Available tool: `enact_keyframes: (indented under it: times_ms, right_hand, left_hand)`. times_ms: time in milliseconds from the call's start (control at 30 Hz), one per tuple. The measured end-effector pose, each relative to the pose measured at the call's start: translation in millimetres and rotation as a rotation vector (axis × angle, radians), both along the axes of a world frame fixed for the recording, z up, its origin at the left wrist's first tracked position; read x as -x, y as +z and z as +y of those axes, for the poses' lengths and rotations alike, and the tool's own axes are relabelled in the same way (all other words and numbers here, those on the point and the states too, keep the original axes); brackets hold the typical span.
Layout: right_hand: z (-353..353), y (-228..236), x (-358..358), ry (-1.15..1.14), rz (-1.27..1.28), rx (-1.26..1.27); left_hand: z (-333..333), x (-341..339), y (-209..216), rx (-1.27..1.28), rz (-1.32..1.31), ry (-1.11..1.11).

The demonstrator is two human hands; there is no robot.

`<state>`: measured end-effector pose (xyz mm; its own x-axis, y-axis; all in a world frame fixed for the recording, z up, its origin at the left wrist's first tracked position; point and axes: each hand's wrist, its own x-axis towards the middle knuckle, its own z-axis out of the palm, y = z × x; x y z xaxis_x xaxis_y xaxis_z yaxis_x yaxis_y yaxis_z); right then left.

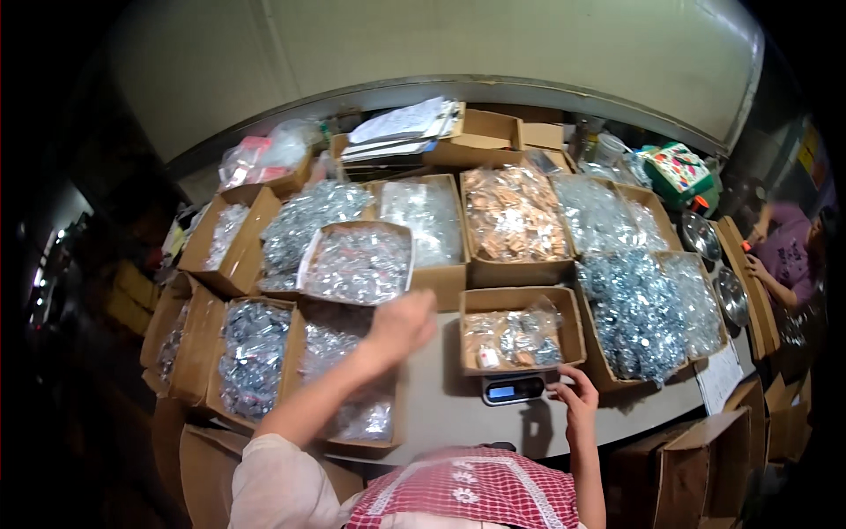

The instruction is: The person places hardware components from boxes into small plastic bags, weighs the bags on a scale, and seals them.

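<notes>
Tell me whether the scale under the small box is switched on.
On: the scale shows a lit blue display below the small cardboard box; the right hand touches its corner.

A small grey digital scale with a blue-lit screen [514,389] sits near the table's near edge, bearing an open brown cardboard box of mixed small packets [522,333]. Further back stands a brown carton of copper-coloured packets [513,220]. Far right, a green printed box with colourful patterning [679,169]; far centre, stacked white papers [401,126].
</notes>
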<state>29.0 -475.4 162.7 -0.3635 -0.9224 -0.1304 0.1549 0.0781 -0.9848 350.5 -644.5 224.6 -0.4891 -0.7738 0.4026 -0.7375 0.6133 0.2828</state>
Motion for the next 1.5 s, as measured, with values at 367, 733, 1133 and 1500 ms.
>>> enact_keyframes:
  times_ms: [367,733,1133,1500]
  right_hand:
    - [62,-70,-38,0.252,0.017,-0.358]
    - [9,-30,-73,0.503,-0.034,-0.143]
    - [-53,60,-92,0.247,0.188,0.263]
    - [-52,30,-126,0.606,0.494,0.317]
  left_hand:
    - [35,-112,-56,-0.319,-0.072,0.241]
    - [50,-79,-24,-0.974,1.034,0.056]
    - [101,-98,-4,-0.727,0.981,0.194]
    - [116,-135,-28,-0.116,0.520,0.339]
